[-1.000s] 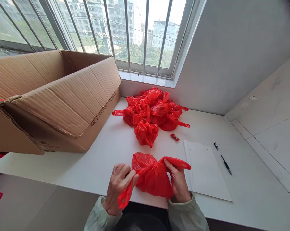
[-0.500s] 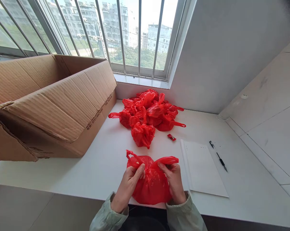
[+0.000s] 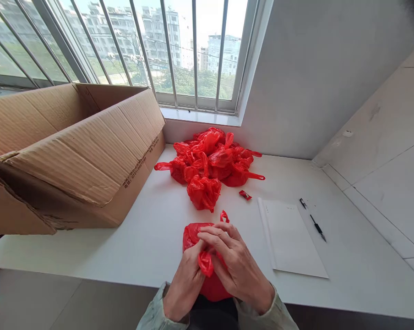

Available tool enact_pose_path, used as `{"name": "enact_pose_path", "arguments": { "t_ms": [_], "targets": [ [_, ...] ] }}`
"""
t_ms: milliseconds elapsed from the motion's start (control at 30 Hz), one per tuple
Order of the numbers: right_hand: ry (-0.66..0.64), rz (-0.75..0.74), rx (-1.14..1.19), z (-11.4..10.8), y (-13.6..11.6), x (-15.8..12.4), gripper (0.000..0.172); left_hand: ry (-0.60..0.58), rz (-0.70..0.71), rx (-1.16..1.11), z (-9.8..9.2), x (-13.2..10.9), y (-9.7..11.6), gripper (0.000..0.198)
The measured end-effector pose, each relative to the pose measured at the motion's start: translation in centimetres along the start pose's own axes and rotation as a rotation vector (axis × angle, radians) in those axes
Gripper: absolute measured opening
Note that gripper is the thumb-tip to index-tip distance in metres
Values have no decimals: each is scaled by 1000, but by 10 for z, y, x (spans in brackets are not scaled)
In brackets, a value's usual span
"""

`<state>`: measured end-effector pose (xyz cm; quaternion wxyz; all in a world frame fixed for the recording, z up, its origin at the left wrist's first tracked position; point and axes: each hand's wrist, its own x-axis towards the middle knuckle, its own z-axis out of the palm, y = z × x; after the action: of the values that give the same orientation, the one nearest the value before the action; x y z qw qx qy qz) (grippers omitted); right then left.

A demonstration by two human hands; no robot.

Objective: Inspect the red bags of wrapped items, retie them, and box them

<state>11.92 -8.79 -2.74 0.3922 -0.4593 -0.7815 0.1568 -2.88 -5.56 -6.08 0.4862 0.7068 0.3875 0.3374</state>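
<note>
A filled red plastic bag (image 3: 194,234) sits at the table's front edge, partly hidden under both hands. My left hand (image 3: 186,277) is closed on the gathered top of the bag, its fingertips partly covered. My right hand (image 3: 232,261) bends over it from the right, fingers curled round the bag's neck and handles. A twisted loop of red plastic pokes out between the two hands, and one handle end sticks up behind my right fingers. Whether the handles are knotted is hidden.
Several tied red bags (image 3: 210,160) lie heaped near the window. A small red wrapped packet (image 3: 245,195) lies before them. To the right are a white notepad (image 3: 292,238) and a black pen (image 3: 313,220). A large open cardboard box (image 3: 90,156) occupies the left side of the white table (image 3: 141,256).
My hands were apart, each pulling a handle sideways. Now they have come together over the bag's neck, my right hand crossing toward the left. The handles are drawn inward.
</note>
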Motion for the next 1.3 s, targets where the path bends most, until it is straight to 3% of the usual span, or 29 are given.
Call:
{"name": "enact_pose_path", "arguments": {
  "t_ms": [100,200,300,433,567,667,767,867,1000,1167,1300],
  "targets": [
    [-40,58,-177,1,13,-4,36,-95,-73,-49,-7,3,11,23],
    [-26,57,-344,7,22,-7,21,-61,-118,-20,-12,6,11,31],
    [41,41,-426,10,23,-9,25,-57,-131,53,-14,8,4,33],
    [60,94,-305,3,10,-12,25,-31,-115,-69,-18,9,1,33],
    [-108,144,-151,-5,2,-18,23,-28,-136,-318,-22,7,8,38],
    [-178,194,-152,-8,4,-23,19,-49,-110,-321,-24,4,9,39],
    [-92,243,-92,-9,6,-22,6,-78,-32,-144,-26,2,6,33],
    [20,248,119,-6,5,-14,21,-51,81,78,-22,0,5,26],
    [65,231,294,10,8,-2,24,104,293,236,-12,-4,6,18],
    [195,376,444,26,12,-3,21,197,526,283,-8,-9,-4,16],
    [164,489,604,32,14,-5,21,321,651,374,-11,-8,-21,17]
  ]
}}
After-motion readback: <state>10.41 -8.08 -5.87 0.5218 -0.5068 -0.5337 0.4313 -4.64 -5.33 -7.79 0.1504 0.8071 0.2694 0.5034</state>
